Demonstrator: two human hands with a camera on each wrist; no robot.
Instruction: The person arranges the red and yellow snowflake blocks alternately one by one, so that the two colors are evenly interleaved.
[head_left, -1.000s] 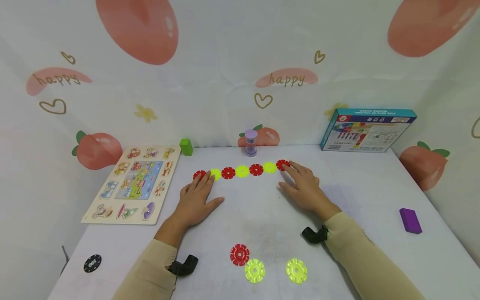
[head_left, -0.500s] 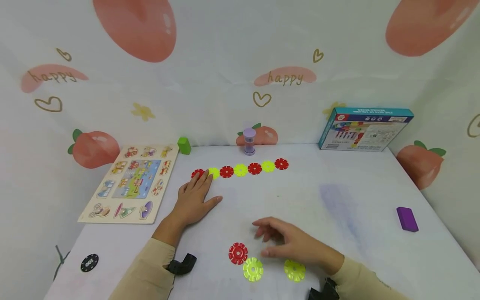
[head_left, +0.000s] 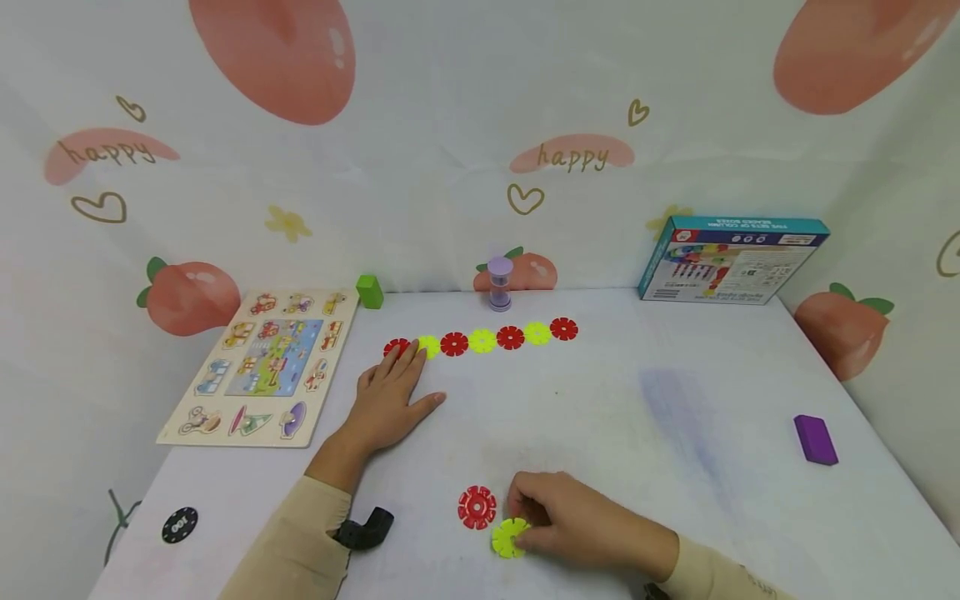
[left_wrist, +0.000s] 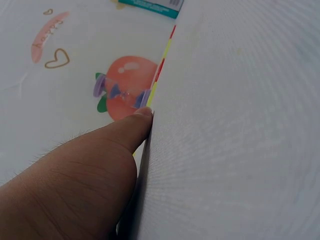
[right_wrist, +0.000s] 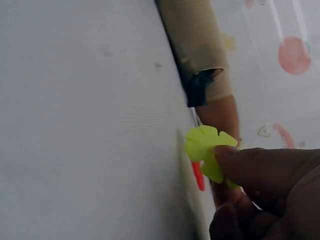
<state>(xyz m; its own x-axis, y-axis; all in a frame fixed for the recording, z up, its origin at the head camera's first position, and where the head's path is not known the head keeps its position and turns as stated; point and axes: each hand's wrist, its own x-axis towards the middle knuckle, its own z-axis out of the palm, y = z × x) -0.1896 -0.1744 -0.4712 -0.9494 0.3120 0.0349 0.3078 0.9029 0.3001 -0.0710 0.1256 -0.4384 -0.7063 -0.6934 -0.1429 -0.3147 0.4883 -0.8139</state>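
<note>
Flat and spread, my left hand (head_left: 386, 406) rests on the table with its fingertips over the left end of a row of notched plastic discs. The row alternates red and yellow, from a partly covered red disc (head_left: 395, 347) to a red disc (head_left: 564, 328) at the right. Near the front, my right hand (head_left: 576, 521) pinches a yellow notched disc (head_left: 507, 539) between thumb and fingers. In the right wrist view this yellow disc (right_wrist: 201, 142) is tilted up off the table. A loose red disc (head_left: 477, 507) lies just left of it.
A wooden picture puzzle (head_left: 258, 367) lies at the left, with a green block (head_left: 370, 292) beyond it. A purple sand timer (head_left: 499, 283) and a boxed set (head_left: 731, 260) stand at the back. A purple block (head_left: 816, 439) and a black chip (head_left: 180, 525) lie at the sides.
My right hand has left the row's right end, come back toward the front and taken hold of a yellow disc. It now hides the other loose yellow disc. My left hand stays put.
</note>
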